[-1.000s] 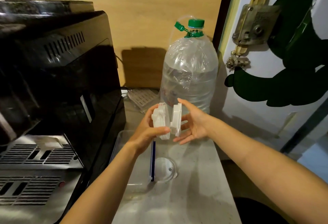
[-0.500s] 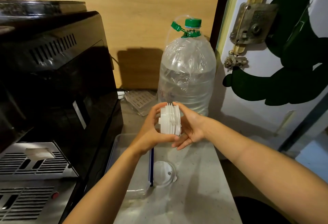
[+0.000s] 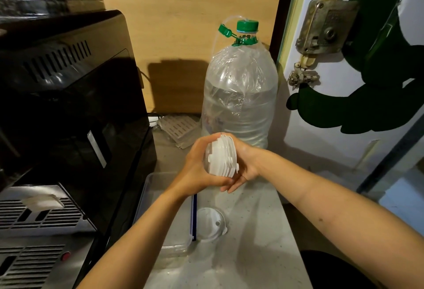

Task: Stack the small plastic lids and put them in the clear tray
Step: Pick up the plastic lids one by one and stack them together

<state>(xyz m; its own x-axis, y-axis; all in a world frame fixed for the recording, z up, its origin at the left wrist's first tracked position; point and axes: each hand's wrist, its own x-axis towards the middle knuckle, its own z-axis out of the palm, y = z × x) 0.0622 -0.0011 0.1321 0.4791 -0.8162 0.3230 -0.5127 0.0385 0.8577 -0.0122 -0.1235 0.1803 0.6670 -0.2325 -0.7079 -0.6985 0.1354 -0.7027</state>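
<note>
A stack of several small white plastic lids (image 3: 220,158) is held on edge above the counter, pressed between both hands. My left hand (image 3: 197,169) cups its left face and my right hand (image 3: 245,162) presses its right face. Below them, the clear tray (image 3: 150,197) lies on the counter; my left forearm covers much of it. A single translucent lid (image 3: 210,223) with a small hole lies flat on the counter just right of the tray's blue-edged side.
A black and steel coffee machine (image 3: 68,116) fills the left. A large clear water bottle (image 3: 238,96) with a green cap stands behind my hands. A slotted grey piece (image 3: 179,128) lies at the back. A white door (image 3: 355,82) borders the counter on the right.
The two groups of lids, held apart a second ago, have been pushed together into one stack. Both hands have closed in around it and tilted it slightly.
</note>
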